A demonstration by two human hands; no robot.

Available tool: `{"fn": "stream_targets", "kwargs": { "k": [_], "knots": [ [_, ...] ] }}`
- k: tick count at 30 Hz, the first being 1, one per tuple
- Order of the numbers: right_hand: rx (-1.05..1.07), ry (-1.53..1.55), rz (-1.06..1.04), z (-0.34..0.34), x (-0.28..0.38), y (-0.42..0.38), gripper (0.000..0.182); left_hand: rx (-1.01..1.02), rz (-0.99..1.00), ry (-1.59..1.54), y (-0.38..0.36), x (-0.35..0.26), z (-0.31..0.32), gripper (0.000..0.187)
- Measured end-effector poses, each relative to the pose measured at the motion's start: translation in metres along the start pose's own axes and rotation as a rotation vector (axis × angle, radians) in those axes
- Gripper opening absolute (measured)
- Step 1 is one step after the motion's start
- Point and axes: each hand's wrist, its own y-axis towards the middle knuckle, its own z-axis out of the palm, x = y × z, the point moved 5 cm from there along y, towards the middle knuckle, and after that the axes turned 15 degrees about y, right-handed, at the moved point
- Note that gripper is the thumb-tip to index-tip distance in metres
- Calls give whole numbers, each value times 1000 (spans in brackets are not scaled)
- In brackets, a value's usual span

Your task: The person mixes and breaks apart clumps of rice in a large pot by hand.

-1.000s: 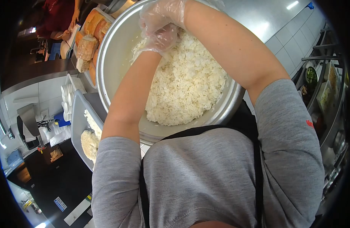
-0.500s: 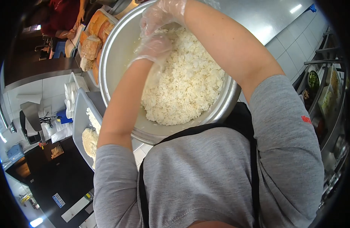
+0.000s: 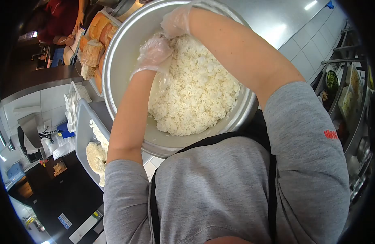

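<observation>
A large round metal pot [image 3: 126, 65] holds a broad mound of cooked white rice [image 3: 195, 93]. My left hand [image 3: 155, 53], in a clear plastic glove, is curled at the far left edge of the mound with grains clinging around its fingers. Just beyond it, my right hand [image 3: 176, 23], gloved the same way, bends inward over the far side of the pot. Its fingers are curled close to the left hand's, and what lies inside them is hidden.
Left of the pot is a grey tub [image 3: 83, 134] with more pale food inside. Bread loaves [image 3: 94, 53] sit in a tray behind it. Another person's hand [image 3: 67, 40] shows at the upper left. A steel counter [image 3: 269, 20] extends at the upper right.
My left hand has shifted slightly left and its fingers now show more plainly. My right hand has moved a little right and down. The whole view has tilted slightly.
</observation>
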Motion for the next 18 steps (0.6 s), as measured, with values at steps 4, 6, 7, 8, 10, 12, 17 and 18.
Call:
{"fn": "stream_targets", "kwargs": {
  "k": [4, 6, 7, 8, 10, 12, 17, 18],
  "knots": [
    [-85, 38, 55, -20, 32, -36, 27, -204, 37, -68, -11, 5, 18, 43],
    [-159, 102, 117, -31, 39, -50, 25, -288, 159, -92, -16, -2, 12, 38],
    [-182, 73, 85, -30, 38, -50, 25, -291, 151, -95, -16, 0, 7, 38],
    [-196, 50, 50, -26, 39, -51, 24, -276, 185, -66, -18, -1, 4, 38],
    [-146, 105, 71, -31, 35, -53, 24, -261, 203, -52, -19, -9, -8, 39],
    [-117, 159, 46, -24, 23, -40, 24, -121, 13, -67, -14, -6, -10, 36],
    [-118, 174, 169, -20, 20, -37, 25, -219, 27, -39, 0, 2, 8, 44],
    [-119, 171, 133, -23, 23, -37, 25, -176, -21, -91, -1, 2, 3, 44]
  ]
}}
